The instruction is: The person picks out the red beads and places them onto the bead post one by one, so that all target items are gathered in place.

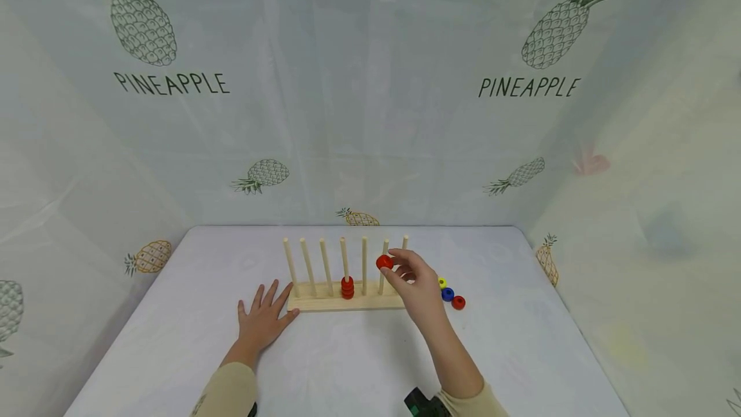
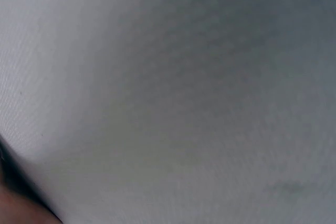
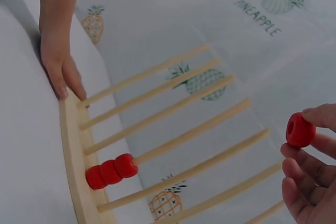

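A wooden peg rack (image 1: 324,303) with a row of upright pegs stands on the table. Red beads (image 1: 347,288) are stacked low on its middle peg; in the right wrist view three red beads (image 3: 110,173) show there. My right hand (image 1: 418,285) pinches another red bead (image 1: 384,262) between thumb and fingertips, up near the tops of the right-hand pegs. The bead's hole (image 3: 291,126) faces the pegs in the right wrist view. My left hand (image 1: 263,320) lies with fingers spread at the rack's left end, thumb and forefinger touching it. The left wrist view shows mostly blurred pale surface.
Right of the rack, partly behind my right hand, lie a yellow bead (image 1: 442,282), a blue bead (image 1: 448,295) and a red bead (image 1: 458,302). A pale curtain with pineapple prints (image 1: 370,114) hangs behind the white table (image 1: 341,365).
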{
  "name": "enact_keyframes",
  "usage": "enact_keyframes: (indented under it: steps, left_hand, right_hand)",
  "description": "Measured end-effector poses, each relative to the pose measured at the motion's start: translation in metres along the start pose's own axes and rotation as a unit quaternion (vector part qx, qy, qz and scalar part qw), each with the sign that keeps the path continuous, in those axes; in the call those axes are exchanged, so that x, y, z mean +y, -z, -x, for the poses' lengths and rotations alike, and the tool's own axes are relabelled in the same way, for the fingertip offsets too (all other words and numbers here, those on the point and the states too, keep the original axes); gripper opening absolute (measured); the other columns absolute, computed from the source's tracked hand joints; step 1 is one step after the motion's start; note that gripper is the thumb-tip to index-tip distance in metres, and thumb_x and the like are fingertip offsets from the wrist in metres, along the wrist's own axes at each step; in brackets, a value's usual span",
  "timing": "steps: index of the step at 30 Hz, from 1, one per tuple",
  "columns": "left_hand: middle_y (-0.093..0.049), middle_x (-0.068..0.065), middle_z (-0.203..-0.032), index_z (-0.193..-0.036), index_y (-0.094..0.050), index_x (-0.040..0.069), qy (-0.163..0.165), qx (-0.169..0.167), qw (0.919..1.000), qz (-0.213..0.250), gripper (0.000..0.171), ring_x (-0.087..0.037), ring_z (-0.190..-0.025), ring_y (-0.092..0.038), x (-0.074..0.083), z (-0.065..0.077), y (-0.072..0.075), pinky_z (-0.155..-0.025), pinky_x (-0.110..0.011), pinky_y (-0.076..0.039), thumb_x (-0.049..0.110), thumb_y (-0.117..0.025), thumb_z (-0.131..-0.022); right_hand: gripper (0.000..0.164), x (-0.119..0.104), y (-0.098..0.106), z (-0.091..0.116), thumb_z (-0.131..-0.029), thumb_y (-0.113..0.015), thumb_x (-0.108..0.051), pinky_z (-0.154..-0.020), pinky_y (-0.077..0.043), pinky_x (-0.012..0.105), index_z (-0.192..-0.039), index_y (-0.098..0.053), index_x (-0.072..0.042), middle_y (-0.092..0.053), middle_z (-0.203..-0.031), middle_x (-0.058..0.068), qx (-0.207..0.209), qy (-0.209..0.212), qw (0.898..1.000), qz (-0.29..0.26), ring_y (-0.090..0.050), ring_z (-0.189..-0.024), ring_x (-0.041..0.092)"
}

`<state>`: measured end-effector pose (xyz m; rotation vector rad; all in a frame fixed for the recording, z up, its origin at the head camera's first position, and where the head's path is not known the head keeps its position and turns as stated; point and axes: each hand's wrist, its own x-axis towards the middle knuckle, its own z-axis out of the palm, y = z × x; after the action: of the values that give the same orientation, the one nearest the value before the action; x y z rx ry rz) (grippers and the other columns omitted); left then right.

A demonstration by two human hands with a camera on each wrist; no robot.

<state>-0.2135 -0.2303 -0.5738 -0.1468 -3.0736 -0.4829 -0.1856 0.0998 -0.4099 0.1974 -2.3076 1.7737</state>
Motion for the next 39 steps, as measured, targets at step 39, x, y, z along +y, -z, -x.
enact_keyframes:
  steps: [39]
  left_hand:
    - [-0.025, -0.016, -0.158, -0.151, -0.036, 0.025, -0.014, 0.025, 0.9995, -0.01, 0.074, -0.046, -0.142, -0.016, -0.014, -0.006, -0.015, -0.101, -0.077, -0.001, 0.068, -0.045, -0.092]
  right_hand:
    - [0.033, -0.025, -0.042, -0.031, -0.084, -0.076, -0.006, -0.077, -0.054, 0.03, -0.116, -0.07, -0.012, -0.062, -0.106, -0.001, -0.038, 0.088, 0.995, 0.0, -0.06, -0.09, 0.021]
